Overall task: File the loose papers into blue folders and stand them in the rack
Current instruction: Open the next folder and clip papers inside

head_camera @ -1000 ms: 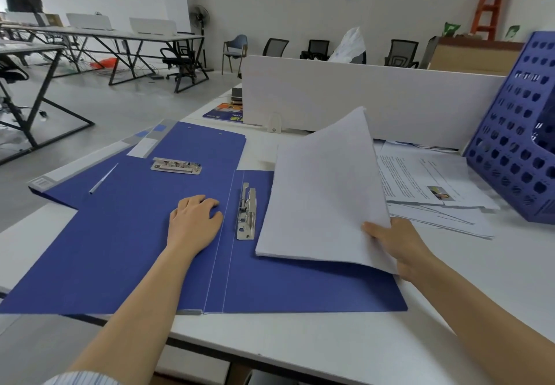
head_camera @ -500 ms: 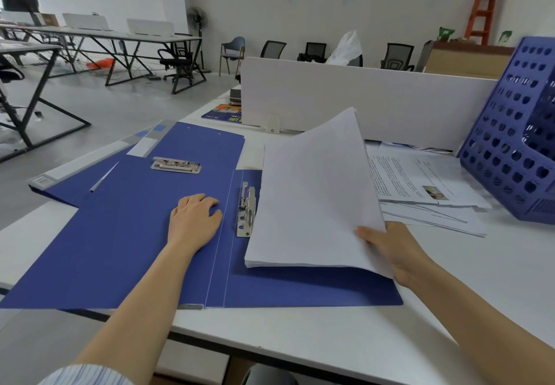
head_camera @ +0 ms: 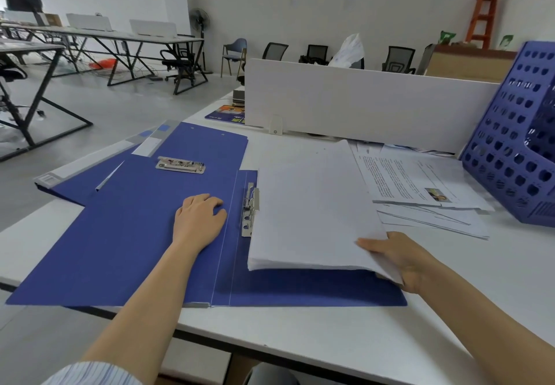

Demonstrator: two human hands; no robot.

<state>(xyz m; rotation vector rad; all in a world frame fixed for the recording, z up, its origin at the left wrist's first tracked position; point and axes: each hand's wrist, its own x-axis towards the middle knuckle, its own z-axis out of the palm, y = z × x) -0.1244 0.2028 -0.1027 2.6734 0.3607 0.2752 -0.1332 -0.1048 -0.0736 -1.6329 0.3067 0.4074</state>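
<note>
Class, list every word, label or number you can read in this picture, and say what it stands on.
No text reads clearly.
On the printed sheets beside the blue rack: lines of print, too small to read.
On the booklet cover by the white divider: yellow characters, blurred.
On the folder spine label: marks too blurred to read.

My white worktop (head_camera: pixel 330 339) carries an open blue folder (head_camera: pixel 135 249) spread before me, a second blue folder (head_camera: pixel 78 180) partly under it at 10 o'clock, loose printed papers (head_camera: pixel 420 180) at 2, a blue rack (head_camera: pixel 510 150) at 3, and a white divider (head_camera: pixel 360 105) at 12.
</note>
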